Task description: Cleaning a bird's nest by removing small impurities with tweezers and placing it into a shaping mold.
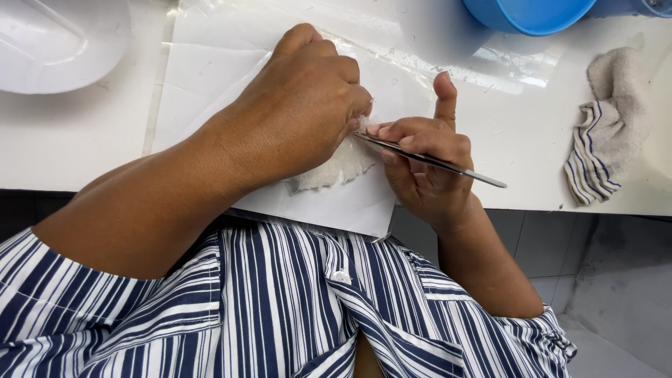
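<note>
My left hand [301, 112] is curled into a fist, pressing down on a pale, ragged-edged piece of whitish material [334, 171] that lies on a white sheet [210, 63]. My right hand [427, 164] grips metal tweezers [434, 161]. The tweezer tips meet the material right beside my left fingers. My right index finger sticks up. Most of the material is hidden under my left hand.
A clear plastic film [490, 66] covers the white counter [63, 140] behind the sheet. A blue bowl [528, 14] stands at the back right, a white dish [56, 42] at the back left. A crumpled striped cloth [605, 126] lies at the right.
</note>
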